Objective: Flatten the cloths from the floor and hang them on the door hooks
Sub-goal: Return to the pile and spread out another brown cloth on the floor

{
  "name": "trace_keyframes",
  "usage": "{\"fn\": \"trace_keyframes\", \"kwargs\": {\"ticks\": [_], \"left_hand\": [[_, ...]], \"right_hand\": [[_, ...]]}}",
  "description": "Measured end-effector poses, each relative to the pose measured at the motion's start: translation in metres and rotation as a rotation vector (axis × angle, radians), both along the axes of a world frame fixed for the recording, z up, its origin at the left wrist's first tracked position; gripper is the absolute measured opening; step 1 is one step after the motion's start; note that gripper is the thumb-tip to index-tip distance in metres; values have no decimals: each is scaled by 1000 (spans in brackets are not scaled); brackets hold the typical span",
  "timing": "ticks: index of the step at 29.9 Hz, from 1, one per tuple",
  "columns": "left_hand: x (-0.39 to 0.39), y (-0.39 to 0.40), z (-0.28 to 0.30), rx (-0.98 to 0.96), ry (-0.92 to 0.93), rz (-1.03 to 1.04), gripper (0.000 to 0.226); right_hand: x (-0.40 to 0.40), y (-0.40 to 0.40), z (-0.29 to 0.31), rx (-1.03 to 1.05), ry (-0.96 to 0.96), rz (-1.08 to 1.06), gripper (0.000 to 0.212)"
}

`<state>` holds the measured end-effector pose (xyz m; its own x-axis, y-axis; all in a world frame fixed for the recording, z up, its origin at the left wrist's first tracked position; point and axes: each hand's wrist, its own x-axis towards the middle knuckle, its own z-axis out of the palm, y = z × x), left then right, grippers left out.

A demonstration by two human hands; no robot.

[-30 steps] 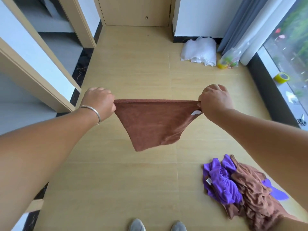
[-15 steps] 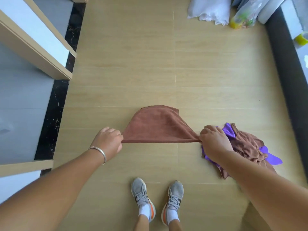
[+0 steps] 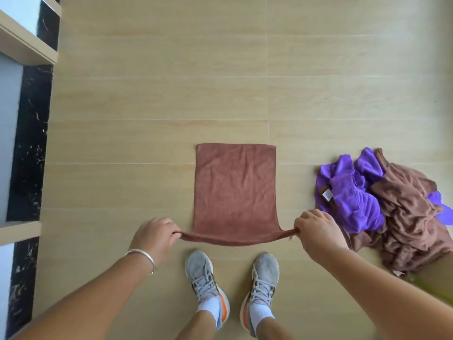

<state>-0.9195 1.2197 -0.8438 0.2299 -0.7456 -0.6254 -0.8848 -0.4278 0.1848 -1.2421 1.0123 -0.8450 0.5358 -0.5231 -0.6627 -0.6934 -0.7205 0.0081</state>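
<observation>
Brown cloth (image 3: 235,190) spread flat on the wooden floor (image 3: 157,99), extending away from my fingers. My left hand (image 3: 153,235) and right hand (image 3: 316,231) each pinch one near corner, the near edge lifted taut between them. A heap of purple and brown cloths (image 3: 382,204) lies just beyond my right fingers.

The cloth (image 3: 235,190) is plain rust-brown, and the pile (image 3: 392,212) beside it mixes bright purple with the same brown, with a small white tag (image 3: 327,195) showing. The floor (image 3: 159,82) is pale yellow-tan wood grain, edged on one side by a black strip (image 3: 29,143) with white flecks. The shoes (image 3: 203,276) are grey with orange heels, the socks (image 3: 208,306) white, the bracelet (image 3: 143,255) silver.
</observation>
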Motion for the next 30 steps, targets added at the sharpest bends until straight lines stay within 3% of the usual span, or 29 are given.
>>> {"fn": "trace_keyframes", "kwargs": {"ticks": [5, 14, 17, 20, 23, 26, 28, 30], "left_hand": [[42, -65, -110, -109, 55, 253, 15], [129, -224, -302, -139, -145, 166, 18], [134, -243, -347, -277, -226, 174, 14], [120, -228, -357, -619, -236, 181, 40], [84, -189, -343, -724, -197, -168, 51], [30, -135, -346, -482, -162, -392, 69], [11, -112, -358, -362, -154, -426, 77], [11, -109, -369, -333, -179, -445, 80]], "right_hand": [[31, -58, -93, -43, -92, -205, 17], [108, -205, -284, -188, -195, -403, 14], [120, -225, -333, -327, -241, -298, 31], [115, -211, -346, -473, -518, -221, 46], [95, -164, -338, -403, -674, 81, 47], [72, -107, -342, -243, -427, 302, 55], [63, -89, -350, -173, -240, 266, 69], [62, -91, -357, -164, -194, 254, 74]]}}
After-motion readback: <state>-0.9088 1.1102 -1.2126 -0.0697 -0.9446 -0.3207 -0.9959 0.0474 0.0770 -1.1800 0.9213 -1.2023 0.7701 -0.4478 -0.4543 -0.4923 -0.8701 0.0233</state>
